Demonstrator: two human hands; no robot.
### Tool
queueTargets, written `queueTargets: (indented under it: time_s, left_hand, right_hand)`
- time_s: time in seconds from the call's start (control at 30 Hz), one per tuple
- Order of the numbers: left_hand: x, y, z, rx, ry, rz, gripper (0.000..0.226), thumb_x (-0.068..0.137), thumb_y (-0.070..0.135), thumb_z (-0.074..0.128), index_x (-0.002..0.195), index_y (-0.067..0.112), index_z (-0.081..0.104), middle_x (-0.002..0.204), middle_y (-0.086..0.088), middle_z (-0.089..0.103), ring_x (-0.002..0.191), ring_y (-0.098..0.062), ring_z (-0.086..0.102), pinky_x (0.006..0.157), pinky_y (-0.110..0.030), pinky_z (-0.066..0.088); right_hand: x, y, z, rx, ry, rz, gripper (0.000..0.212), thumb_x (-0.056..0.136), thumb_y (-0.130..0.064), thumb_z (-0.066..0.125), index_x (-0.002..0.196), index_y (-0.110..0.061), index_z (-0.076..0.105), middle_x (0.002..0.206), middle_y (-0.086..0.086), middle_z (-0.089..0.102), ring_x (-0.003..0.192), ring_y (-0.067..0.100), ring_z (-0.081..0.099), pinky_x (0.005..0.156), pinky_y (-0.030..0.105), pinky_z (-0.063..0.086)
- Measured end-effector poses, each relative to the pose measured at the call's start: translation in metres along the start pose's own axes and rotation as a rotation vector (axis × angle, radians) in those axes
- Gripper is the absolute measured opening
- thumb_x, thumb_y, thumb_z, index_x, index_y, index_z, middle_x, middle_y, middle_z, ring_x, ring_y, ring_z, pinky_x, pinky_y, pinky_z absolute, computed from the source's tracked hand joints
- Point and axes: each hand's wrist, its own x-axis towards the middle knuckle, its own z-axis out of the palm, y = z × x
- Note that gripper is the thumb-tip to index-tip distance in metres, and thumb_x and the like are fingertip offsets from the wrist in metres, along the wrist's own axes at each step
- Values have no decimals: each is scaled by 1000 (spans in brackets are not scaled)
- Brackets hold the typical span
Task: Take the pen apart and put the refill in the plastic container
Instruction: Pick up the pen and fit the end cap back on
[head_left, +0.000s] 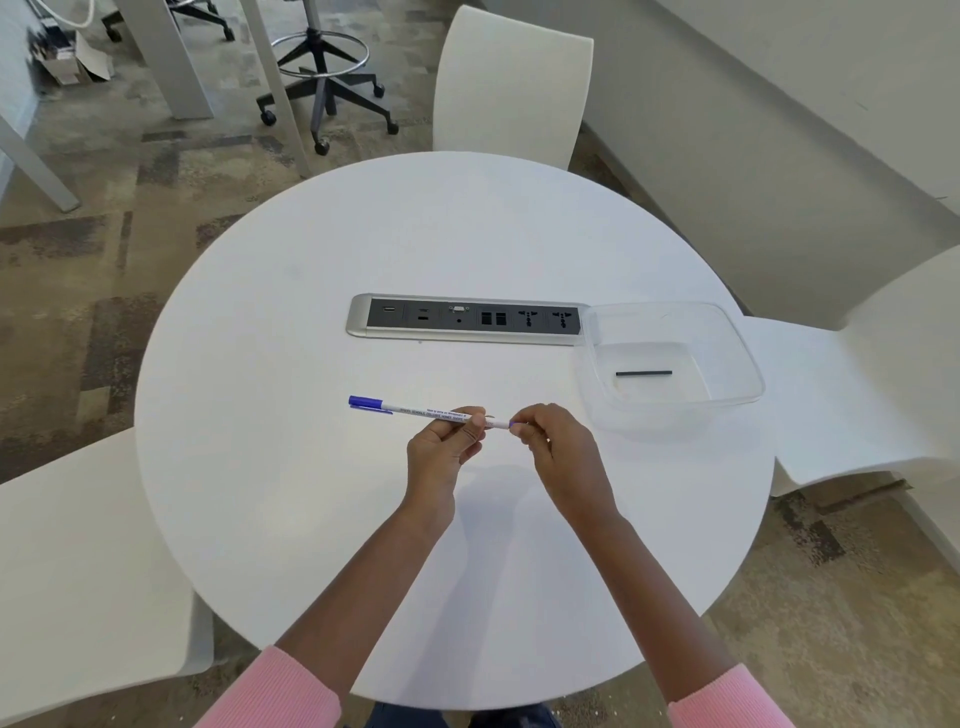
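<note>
A white pen (415, 410) with a blue cap at its left end is held level above the round white table (291, 467). My left hand (441, 447) grips the barrel near its right half. My right hand (556, 441) pinches the small blue end piece at the pen's right tip. A clear plastic container (737, 358) stands to the right on the table, and a thin dark refill (644, 373) lies flat on its bottom.
A grey power and data socket strip (467, 322) is set into the table's middle, touching the container's left corner. White chairs (511, 83) stand at the far side, right and left. A wheeled stool (324, 67) is beyond on the carpet.
</note>
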Motion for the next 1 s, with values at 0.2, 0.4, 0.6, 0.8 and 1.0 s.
queueTargets:
  time_s: [0.2,0.4,0.6,0.8,1.0]
  left_hand:
    - [-1,-4,1,10,-12,11,13,84,7,60,77,16,66,63,13,69,74,-10,58,73,-19,48]
    - [-2,-8,0,57,-33,31,14,82,6,61,75,17,66,62,14,71,74,-10,58,72,-17,49]
    - [0,-3,2,27,-8,45,12,82,8,62,76,17,66,61,14,70,74,-11,57,75,-21,48]
    - [-1,1,4,-22,32,29,14,83,7,61,76,17,68,73,5,67,75,-15,57,74,-20,48]
    - [-4,-1,3,-17,-6,25,13,84,7,60,77,17,66,60,14,69,74,-11,57,73,-19,48]
  right_hand:
    - [5,2,-2,-57,-62,37,17,88,-5,48,81,-1,63,74,17,56,70,26,49,64,33,37]
    - [13,1,-11,142,-199,297,34,84,-6,50,53,-18,57,52,-1,48,51,14,41,53,24,34]
    - [11,-1,-8,282,-221,327,33,92,-13,43,64,-13,60,56,-1,50,52,12,44,46,13,35]
    - [-2,3,1,-12,-51,42,10,87,-9,53,94,-9,60,76,8,54,71,20,47,60,22,34]
    - [0,5,-3,-144,-5,-114,12,87,-6,53,87,1,63,74,17,52,68,27,47,58,26,30]
